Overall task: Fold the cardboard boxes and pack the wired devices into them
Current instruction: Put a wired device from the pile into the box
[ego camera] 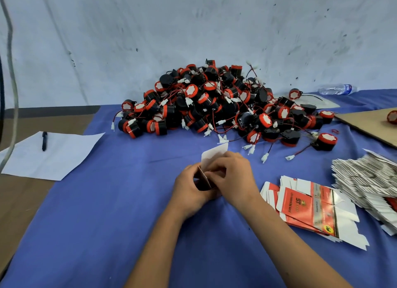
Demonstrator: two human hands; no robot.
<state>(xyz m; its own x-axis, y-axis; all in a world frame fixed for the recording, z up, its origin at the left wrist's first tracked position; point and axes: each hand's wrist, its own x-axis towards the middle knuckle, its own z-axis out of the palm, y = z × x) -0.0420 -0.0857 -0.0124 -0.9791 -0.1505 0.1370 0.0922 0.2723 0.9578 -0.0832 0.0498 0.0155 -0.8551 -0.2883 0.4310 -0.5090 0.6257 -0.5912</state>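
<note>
Blue cloth [107,223] covers the table, and at its middle the left hand [189,189] and right hand [232,176] both pinch a small box [211,158], its white flap standing up and whatever is inside hidden by the fingers. Right of the hands lie flat red-and-white box blanks [309,206] printed "ST", the smaller print unreadable, with a taller stack [369,180] just beyond, while a sheet of paper [53,154] with a pen [44,140] lies to the left. Farther back a heap of black-and-red wired devices [214,103] rests against the grey wall [193,30], with brown cardboard [369,124] and a lying water bottle [337,89] at far right.
</note>
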